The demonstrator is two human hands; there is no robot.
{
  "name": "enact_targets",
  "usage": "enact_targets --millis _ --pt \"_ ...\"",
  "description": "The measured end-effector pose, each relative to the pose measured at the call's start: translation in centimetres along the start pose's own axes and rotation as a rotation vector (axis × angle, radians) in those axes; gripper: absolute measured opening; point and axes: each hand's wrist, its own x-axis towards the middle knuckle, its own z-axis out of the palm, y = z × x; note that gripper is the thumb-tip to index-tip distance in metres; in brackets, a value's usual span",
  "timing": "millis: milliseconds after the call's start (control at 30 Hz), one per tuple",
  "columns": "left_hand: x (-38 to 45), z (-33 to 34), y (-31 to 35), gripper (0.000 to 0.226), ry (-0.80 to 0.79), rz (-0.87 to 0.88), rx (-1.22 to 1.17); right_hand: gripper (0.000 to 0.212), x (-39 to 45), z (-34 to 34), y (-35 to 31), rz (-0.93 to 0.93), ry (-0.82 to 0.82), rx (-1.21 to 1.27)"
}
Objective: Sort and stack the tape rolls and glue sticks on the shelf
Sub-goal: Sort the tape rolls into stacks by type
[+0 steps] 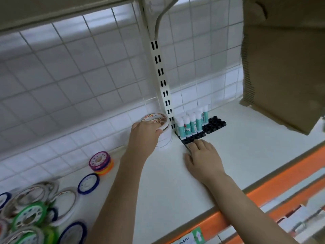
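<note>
A tall stack of white tape rolls (164, 138) stands against the tiled back wall beside the slotted upright. My left hand (144, 136) grips the top roll of that stack, fingers curled over its patterned rim. Right of the upright, several teal-and-white glue sticks (191, 123) stand upright in a black holder tray (215, 125). My right hand (204, 159) lies flat on the shelf with its fingertips touching the tray's front edge. A small stack of purple, yellow and orange rolls (101, 162) sits further left, with a blue-rimmed roll (88, 184) in front of it.
A loose pile of green, blue and clear tape rolls (31, 213) fills the shelf's near left corner. A cardboard box (284, 67) hangs over the right end. The white shelf (246, 152) has an orange front edge (274, 184).
</note>
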Motion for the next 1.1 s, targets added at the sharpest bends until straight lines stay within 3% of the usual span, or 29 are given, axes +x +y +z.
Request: enact_targets --millis 400,633,800,933,1100 --pt "0.5 1.0 -0.2 0.029 -0.114 -0.02 -0.038 0.04 0.0 -0.3 -0.2 -0.007 -0.016 -0.059" --pt "-0.7 1.2 0.2 0.043 -0.172 -0.039 0.019 0.043 0.0 -0.5 -0.2 -0.005 -0.062 -0.088" --pt "-4.6 0.7 0.2 0.061 -0.108 -0.104 -0.032 0.049 -0.2 -0.5 -0.3 -0.026 -0.092 -0.057" --pt "-9.4 0.6 -0.2 0.055 -0.121 -0.206 -0.12 0.045 -0.2 -1.1 -1.5 -0.071 -0.153 -0.178" --pt "-15.9 0.1 -2.4 0.043 -0.105 -0.334 -0.214 0.049 -1.1 -0.7 -5.6 -0.159 -0.182 -0.133"
